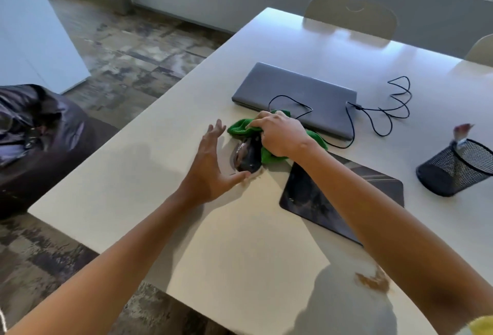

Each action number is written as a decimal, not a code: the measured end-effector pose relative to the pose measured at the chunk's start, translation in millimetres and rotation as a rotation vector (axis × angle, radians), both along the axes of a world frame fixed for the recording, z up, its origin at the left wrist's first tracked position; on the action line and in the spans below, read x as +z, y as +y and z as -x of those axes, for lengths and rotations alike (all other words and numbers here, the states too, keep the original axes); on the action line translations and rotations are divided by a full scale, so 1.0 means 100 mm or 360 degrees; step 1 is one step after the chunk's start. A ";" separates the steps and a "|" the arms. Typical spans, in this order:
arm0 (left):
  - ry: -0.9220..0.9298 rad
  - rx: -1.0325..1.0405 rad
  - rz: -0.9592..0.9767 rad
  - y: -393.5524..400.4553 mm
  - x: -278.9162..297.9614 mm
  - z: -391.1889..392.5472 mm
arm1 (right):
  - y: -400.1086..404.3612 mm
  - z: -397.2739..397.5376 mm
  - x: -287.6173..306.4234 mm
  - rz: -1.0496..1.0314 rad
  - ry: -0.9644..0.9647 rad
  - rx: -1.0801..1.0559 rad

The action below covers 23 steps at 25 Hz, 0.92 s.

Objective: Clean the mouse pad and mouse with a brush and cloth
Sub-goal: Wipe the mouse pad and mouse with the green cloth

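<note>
While the mouse is being wiped, the left hand (210, 166) is held spread and empty just left of it, fingers splayed above the table (149, 174) and thumb tip close to the mouse's near end; whether the thumb touches it cannot be told, and the hand is judged to be poised to steady the mouse or take it up. Next to that hand, the mouse (246, 157) is seen lying on the bare table, off the pad, its dark glossy shell partly covered. Over its far and right side the green cloth (241, 128) is bunched, and the right hand (280, 134) is closed on that cloth, pressing it down against the mouse, presumably so that the shell is rubbed clean. Behind the cloth a closed laptop (296, 94) is set, with the cable (384, 110) looped across its lid and out to the right. Nearer and further right, the mouse pad (344, 201) is laid flat at an angle, crossed by the right forearm, and is probably left clear so it can be cleaned separately. At the far right a black mesh cup (453, 169) is stood upright, and a soft-tipped thing, possibly the brush (462, 132), is held in it; its blurred tip prevents a sure reading.
</note>
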<state>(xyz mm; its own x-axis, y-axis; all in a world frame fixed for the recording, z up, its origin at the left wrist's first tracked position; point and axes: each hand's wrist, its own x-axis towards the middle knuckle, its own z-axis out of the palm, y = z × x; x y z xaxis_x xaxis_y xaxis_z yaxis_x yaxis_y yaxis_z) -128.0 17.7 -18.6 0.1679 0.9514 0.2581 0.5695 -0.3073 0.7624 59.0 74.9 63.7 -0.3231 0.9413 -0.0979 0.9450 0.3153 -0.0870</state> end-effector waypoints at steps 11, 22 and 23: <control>-0.0005 -0.0001 -0.0038 0.00 0.01 -0.01 | -0.20 0.04 0.01 0.0043 0.0186 0.0207; 0.0039 -0.0019 -0.0060 -0.01 0.03 -0.01 | -0.07 0.09 0.01 -0.0009 0.0180 -0.0009; 0.0050 -0.0008 -0.0058 -0.01 0.03 -0.01 | -0.09 0.12 -0.03 -0.0025 0.0133 0.0019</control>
